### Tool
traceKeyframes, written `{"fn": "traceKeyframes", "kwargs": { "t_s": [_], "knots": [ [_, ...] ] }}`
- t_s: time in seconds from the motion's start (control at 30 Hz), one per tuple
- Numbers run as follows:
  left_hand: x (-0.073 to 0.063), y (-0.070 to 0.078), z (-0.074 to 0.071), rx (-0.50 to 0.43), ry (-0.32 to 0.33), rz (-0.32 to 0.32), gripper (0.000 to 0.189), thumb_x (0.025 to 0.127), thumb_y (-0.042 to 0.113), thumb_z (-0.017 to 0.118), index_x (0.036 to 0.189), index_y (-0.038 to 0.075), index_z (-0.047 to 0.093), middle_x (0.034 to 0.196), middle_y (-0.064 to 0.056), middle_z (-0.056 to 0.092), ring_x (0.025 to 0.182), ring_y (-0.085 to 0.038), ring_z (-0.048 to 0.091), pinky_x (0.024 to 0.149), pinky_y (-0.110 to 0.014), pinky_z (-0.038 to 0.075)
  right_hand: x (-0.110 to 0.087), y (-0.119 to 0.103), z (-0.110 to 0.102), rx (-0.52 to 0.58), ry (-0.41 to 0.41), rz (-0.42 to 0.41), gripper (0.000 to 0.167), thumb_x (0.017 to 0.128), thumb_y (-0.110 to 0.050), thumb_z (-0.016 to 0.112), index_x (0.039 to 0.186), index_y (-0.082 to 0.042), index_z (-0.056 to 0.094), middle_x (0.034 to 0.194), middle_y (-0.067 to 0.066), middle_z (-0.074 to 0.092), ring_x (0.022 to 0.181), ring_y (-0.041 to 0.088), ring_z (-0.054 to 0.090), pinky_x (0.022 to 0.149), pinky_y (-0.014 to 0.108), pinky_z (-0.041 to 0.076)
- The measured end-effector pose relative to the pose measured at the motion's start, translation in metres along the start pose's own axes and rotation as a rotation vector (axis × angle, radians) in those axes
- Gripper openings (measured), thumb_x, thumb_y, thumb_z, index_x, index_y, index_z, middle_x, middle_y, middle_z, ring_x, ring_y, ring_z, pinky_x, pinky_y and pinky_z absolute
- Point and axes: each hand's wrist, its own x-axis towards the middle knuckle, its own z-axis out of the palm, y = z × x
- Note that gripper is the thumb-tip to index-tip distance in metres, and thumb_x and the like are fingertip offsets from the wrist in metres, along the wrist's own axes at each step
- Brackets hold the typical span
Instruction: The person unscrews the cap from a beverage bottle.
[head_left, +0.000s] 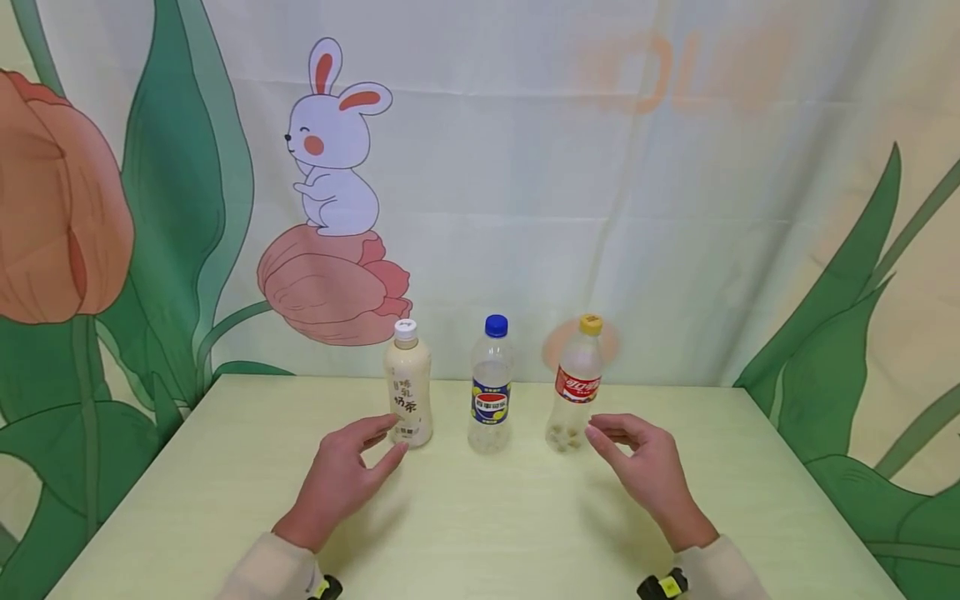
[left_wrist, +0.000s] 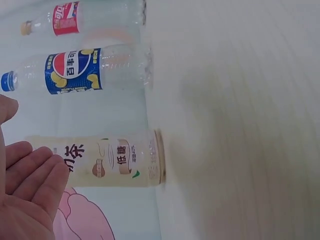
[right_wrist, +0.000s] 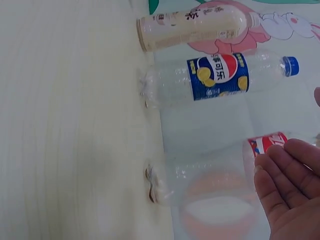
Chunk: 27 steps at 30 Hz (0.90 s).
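Observation:
Three bottles stand upright in a row on a pale table. On the left is a cream milk tea bottle (head_left: 409, 383) with a white cap. The middle one is a clear Pepsi bottle (head_left: 491, 402) with a blue cap and blue label. A clear cola bottle (head_left: 579, 385) with a red label and yellow cap is on the right. My left hand (head_left: 350, 471), fingers loosely bent, is just in front of the milk tea bottle. My right hand (head_left: 647, 467) is held the same way beside the cola bottle's lower part. Neither hand grips anything; whether fingertips touch the bottles I cannot tell.
Behind the table (head_left: 480, 508) hangs a cloth backdrop (head_left: 495, 167) printed with a rabbit, tulips and green leaves. The bottles stand near the table's back edge, close to the cloth. Dark bands sit on both wrists.

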Motion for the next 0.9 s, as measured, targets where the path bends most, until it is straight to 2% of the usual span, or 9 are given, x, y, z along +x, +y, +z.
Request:
{"fn": "traceKeyframes", "kwargs": {
  "t_s": [0.13,0.2,0.3,0.43,0.53,0.7,0.9],
  "knots": [
    [0.002,0.007,0.002,-0.041,0.004,-0.002,0.043,0.089,0.022,0.081,0.128,0.005,0.07,0.127,-0.014,0.073,0.107,-0.03,0.075,0.078,-0.04,0.064,0.0,-0.006,0.005,0.085,-0.028,-0.033,0.025,0.094,-0.03,0.076,0.113,-0.013,0.076,0.109,0.003,0.078,0.097,0.008,0.073,0.1,0.046,0.058],
    [0.002,0.01,0.004,-0.046,0.005,0.005,0.044,0.089,0.022,0.081,0.128,0.004,0.069,0.127,-0.015,0.072,0.107,-0.03,0.075,0.081,-0.042,0.064,0.001,-0.008,0.007,0.127,-0.042,-0.048,0.025,0.094,-0.028,0.076,0.113,-0.012,0.076,0.11,0.004,0.078,0.097,0.008,0.073,0.1,0.044,0.058],
    [0.004,0.014,0.007,-0.049,0.01,0.003,0.043,0.089,0.022,0.081,0.127,0.005,0.07,0.126,-0.014,0.073,0.107,-0.031,0.075,0.087,-0.044,0.063,0.002,-0.013,0.011,0.177,-0.059,-0.065,0.025,0.093,-0.024,0.077,0.114,-0.01,0.076,0.111,0.003,0.078,0.098,0.007,0.073,0.098,0.032,0.059],
    [0.007,0.019,0.014,-0.052,0.01,-0.018,0.044,0.088,0.024,0.082,0.127,0.007,0.07,0.126,-0.012,0.073,0.106,-0.029,0.075,0.081,-0.037,0.063,0.003,-0.02,0.015,0.219,-0.078,-0.068,0.027,0.093,-0.022,0.078,0.115,-0.007,0.075,0.112,0.005,0.077,0.099,0.006,0.073,0.096,0.026,0.058],
    [0.01,0.021,0.021,-0.067,0.01,-0.018,0.044,0.088,0.024,0.083,0.126,0.007,0.07,0.125,-0.011,0.074,0.105,-0.028,0.075,0.079,-0.036,0.061,0.006,-0.026,0.018,0.242,-0.087,-0.061,0.029,0.092,-0.023,0.079,0.116,-0.008,0.075,0.113,0.006,0.077,0.1,0.007,0.073,0.099,0.033,0.058],
    [0.016,0.026,0.029,-0.129,-0.009,-0.026,0.043,0.09,0.024,0.08,0.127,0.007,0.069,0.127,-0.01,0.073,0.108,-0.028,0.074,0.095,-0.044,0.061,0.011,-0.036,0.022,0.256,-0.1,-0.04,0.032,0.091,-0.027,0.079,0.118,-0.01,0.074,0.116,0.005,0.076,0.104,0.014,0.073,0.102,0.036,0.057],
    [0.022,0.033,0.038,-0.192,-0.027,-0.043,0.047,0.09,0.022,0.08,0.131,0.004,0.065,0.133,-0.013,0.069,0.115,-0.031,0.071,0.099,-0.042,0.058,0.018,-0.048,0.027,0.231,-0.11,-0.004,0.039,0.09,-0.033,0.08,0.122,-0.012,0.073,0.12,0.005,0.075,0.109,0.02,0.072,0.105,0.046,0.055]
  ]
}}
